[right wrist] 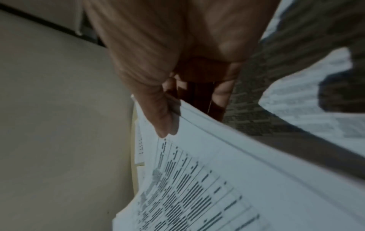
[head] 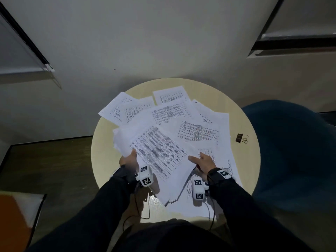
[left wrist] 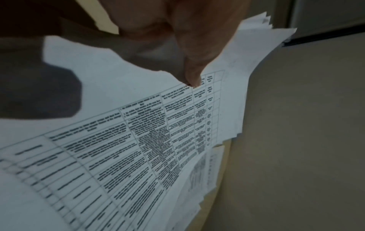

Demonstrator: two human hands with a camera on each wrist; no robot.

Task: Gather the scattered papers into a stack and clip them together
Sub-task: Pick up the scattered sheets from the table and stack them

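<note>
Several printed white papers (head: pixel 198 131) lie scattered and overlapping on a round beige table (head: pixel 251 160). My left hand (head: pixel 130 157) grips a gathered bundle of sheets (head: pixel 160 153) at its near-left edge. Its thumb (left wrist: pixel 192 78) is pressed on the top table-printed page (left wrist: pixel 138 140). My right hand (head: pixel 197 158) holds the bundle's right edge, with its thumb (right wrist: pixel 164 121) over the sheets (right wrist: pixel 197 179) and its fingers (right wrist: pixel 221 93) behind them. A black binder clip (head: pixel 241 138) with wire handles lies alone on the bare table to the right of the papers.
A dark blue chair (head: pixel 294 151) stands close against the table's right side. Pale wall (head: pixel 163 42) rises behind the table, and dark floor (head: pixel 54 160) shows to the left. An orange and white object (head: pixel 16 220) sits at the lower left. Loose sheets reach the table's far and left rim.
</note>
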